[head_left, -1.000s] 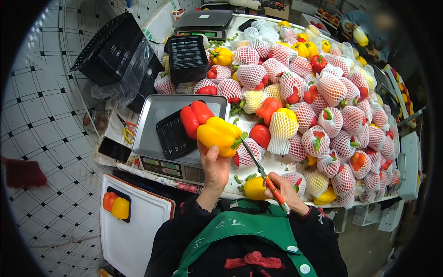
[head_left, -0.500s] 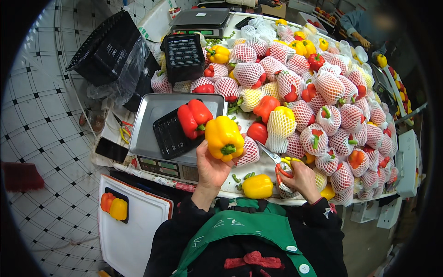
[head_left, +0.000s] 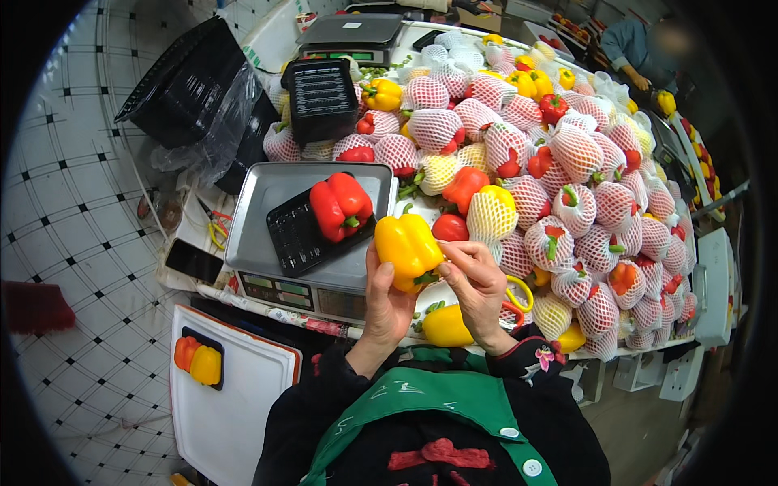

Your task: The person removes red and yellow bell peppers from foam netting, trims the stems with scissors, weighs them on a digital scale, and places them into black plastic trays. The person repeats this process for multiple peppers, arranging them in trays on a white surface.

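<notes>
Two hands (head_left: 387, 312) (head_left: 480, 287), yellow pepper (head_left: 408, 249), apron (head_left: 454, 407) (white markings (head_left: 395, 390))

1 red brush (head_left: 38, 306) on tiled floor (head_left: 77, 202) | black phone (head_left: 194, 260) | blue sleeve (head_left: 617, 49)

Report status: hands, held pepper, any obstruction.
Left hand holds yellow pepper. Right hand at its right side. Scissors beside right hand, partly hidden; nothing seen between hands but pepper.

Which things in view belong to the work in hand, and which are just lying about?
Likely in the work:
yellow pepper, held in left hand, right hand at its side
scissors, partly hidden
red pepper on black tray, on scale
foam-netted peppers

Likely just lying about:
dark phone
red brush
</notes>
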A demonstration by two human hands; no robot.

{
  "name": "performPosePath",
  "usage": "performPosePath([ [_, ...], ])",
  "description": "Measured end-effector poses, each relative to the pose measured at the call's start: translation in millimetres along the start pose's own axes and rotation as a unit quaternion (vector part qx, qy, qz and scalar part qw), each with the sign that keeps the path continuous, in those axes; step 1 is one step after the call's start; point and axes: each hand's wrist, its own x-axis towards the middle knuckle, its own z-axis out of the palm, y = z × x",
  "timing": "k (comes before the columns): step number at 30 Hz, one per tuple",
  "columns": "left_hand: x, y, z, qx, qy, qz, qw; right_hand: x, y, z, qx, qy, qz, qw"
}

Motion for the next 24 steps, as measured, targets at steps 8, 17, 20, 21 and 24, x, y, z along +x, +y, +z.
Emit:
performPosePath([
  [8, 7.4, -6.3, -20.0, 0.096, -0.112, 0.068, 0.987, 6.0, 5.1, -18.1, -0.011, 0.02, -0.03, 0.999],
  [17, 0.8, -11.2, -16.7, 0.223, -0.18, 0.074, 0.955, 21.0, 0.5, -23.4, -0.139, -0.046, -0.143, 0.979],
  [20, -2.1, -12.1, -16.6, 0.16, -0.182, 0.012, 0.97, 24.4, 2.1, -25.0, -0.127, -0.027, -0.097, 0.987],
  [21, -2.8, -11.3, -17.9, 0.161, -0.191, 0.007, 0.968, 26.0, 1.9, -26.9, -0.123, -0.025, -0.064, 0.99],
  [24, -2.6, -2.1, -21.9, 0.158, -0.197, 0.04, 0.967, 27.2, 2.0, -36.5, -0.081, -0.008, 0.016, 0.997],
])
